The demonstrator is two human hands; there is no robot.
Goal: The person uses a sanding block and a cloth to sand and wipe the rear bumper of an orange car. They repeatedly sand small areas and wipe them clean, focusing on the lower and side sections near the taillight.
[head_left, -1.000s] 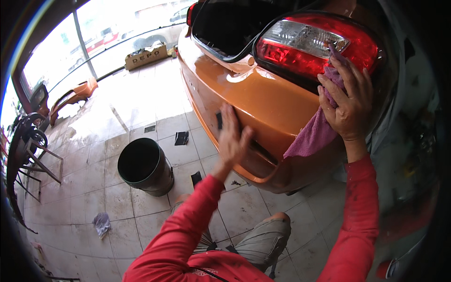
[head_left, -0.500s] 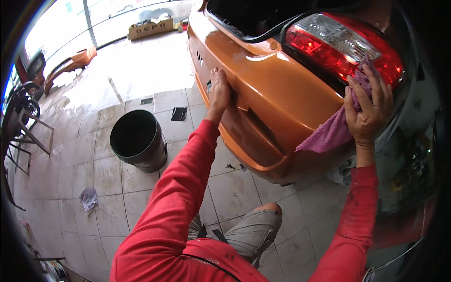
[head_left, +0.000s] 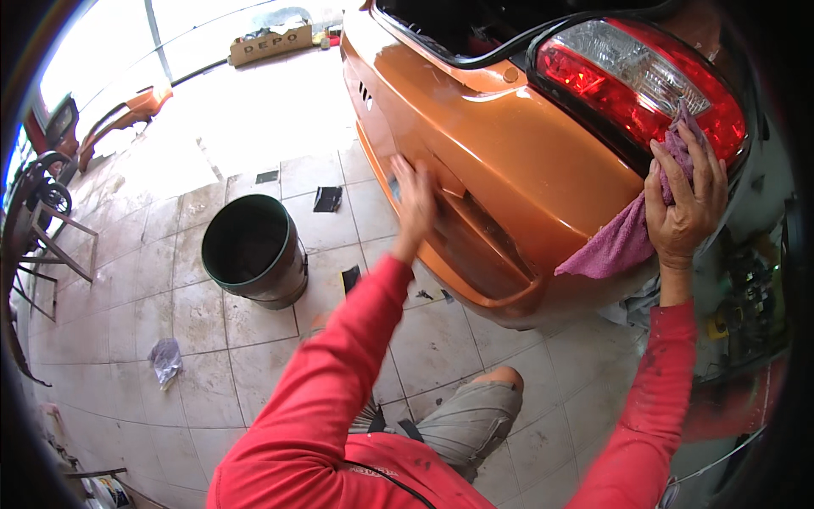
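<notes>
My left hand point(head_left: 415, 204) lies with its fingers stretched along the side of an orange car bumper point(head_left: 509, 153), smeared a little by motion. A small blue-grey piece point(head_left: 394, 187) shows at the edge of its palm, pressed against the paint; most of it is hidden, and I cannot tell its material. At the right, my right hand point(head_left: 685, 199) presses a pink cloth point(head_left: 612, 241) against the lower part of a red and clear tail light point(head_left: 644, 81). The cloth runs between thumb and fingers and drapes over the bumper corner.
On the tiled floor stands a dark bucket point(head_left: 254, 250). Dark sheets point(head_left: 327, 198) and a crumpled pale rag point(head_left: 165, 361) lie near it. Farther back are a cardboard box point(head_left: 271, 46) and an orange body panel point(head_left: 127, 116). A metal stand point(head_left: 59, 246) is at the left.
My left hand has slid down the bumper side toward me, and the blue-grey piece moved with it. My right hand and the pink cloth keep their place on the tail light.
</notes>
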